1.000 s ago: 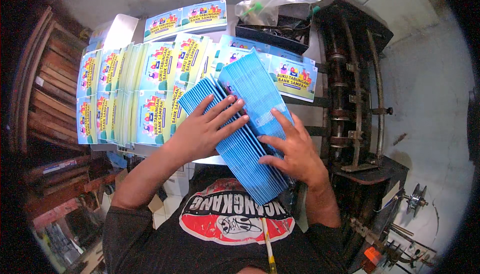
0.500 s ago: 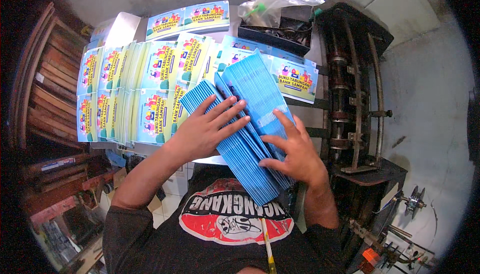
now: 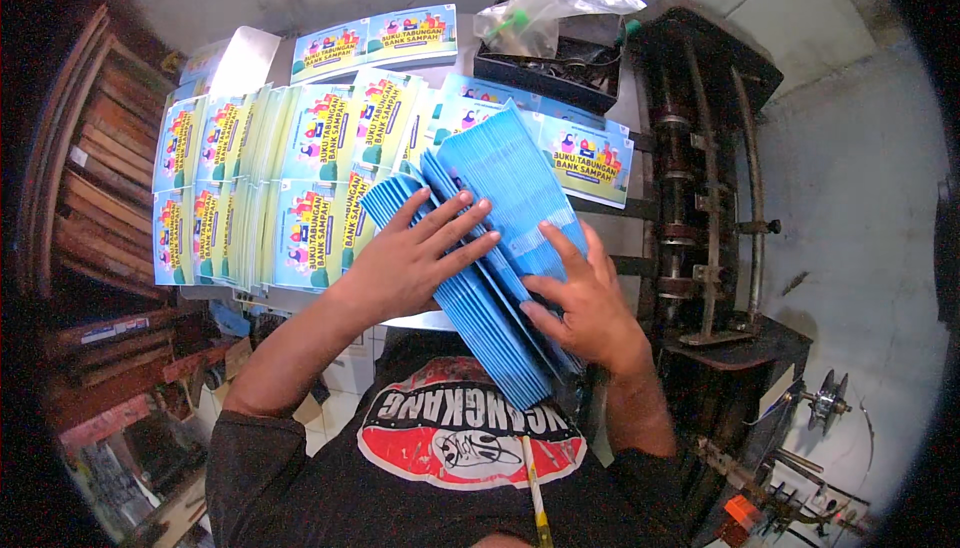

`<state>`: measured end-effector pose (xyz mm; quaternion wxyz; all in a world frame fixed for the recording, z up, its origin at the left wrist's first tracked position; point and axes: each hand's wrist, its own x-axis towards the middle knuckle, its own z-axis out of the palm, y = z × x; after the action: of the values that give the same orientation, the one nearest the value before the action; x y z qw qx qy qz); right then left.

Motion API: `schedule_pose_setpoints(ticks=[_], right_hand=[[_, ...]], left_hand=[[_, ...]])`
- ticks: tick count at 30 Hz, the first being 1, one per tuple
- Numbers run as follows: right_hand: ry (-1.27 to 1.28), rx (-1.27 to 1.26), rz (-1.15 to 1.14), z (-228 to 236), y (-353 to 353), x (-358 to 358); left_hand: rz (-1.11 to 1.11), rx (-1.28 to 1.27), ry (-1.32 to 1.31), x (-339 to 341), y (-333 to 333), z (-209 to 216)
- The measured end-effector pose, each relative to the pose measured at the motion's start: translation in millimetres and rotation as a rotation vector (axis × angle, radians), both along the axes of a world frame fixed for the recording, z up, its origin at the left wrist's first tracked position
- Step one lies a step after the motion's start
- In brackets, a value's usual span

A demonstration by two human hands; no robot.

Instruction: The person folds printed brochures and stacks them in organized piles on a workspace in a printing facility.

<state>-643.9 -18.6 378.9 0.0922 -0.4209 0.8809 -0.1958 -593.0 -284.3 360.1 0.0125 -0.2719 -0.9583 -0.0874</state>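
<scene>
A long stack of blue booklets (image 3: 520,183) lies slantwise before me, their edges fanned out in steps. A gap along its length parts it into a left bundle (image 3: 480,320) and a right one. My left hand (image 3: 425,248) lies across the left bundle with its fingers spread, their tips near the gap. On the right bundle rests my right hand (image 3: 585,298), its fingers apart and the thumb by the gap. The undersides of the booklets are hidden. To the left stand rows of printed booklets (image 3: 315,133) with blue and yellow covers.
Printed booklet sheets (image 3: 415,33) lie at the back of the table, and another (image 3: 585,163) lies at right. A black box (image 3: 560,68) of small parts has a clear plastic bag (image 3: 525,23) on it. A dark machine with rollers (image 3: 685,208) stands at right, wooden boards (image 3: 105,203) at left.
The gap between the two bundles has widened a little near the top. My right hand has shifted slightly left, while my left hand stays in place.
</scene>
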Motion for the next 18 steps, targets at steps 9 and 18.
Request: schedule_pose_setpoints(ticks=[9,18], right_hand=[[0.026,-0.019,-0.039,-3,-4,3],[-0.013,0.012,-0.045,6,-6,8]], left_hand=[[-0.002,0.03,0.05,-1,0,-1],[-0.003,-0.005,0.032,-3,3,1]])
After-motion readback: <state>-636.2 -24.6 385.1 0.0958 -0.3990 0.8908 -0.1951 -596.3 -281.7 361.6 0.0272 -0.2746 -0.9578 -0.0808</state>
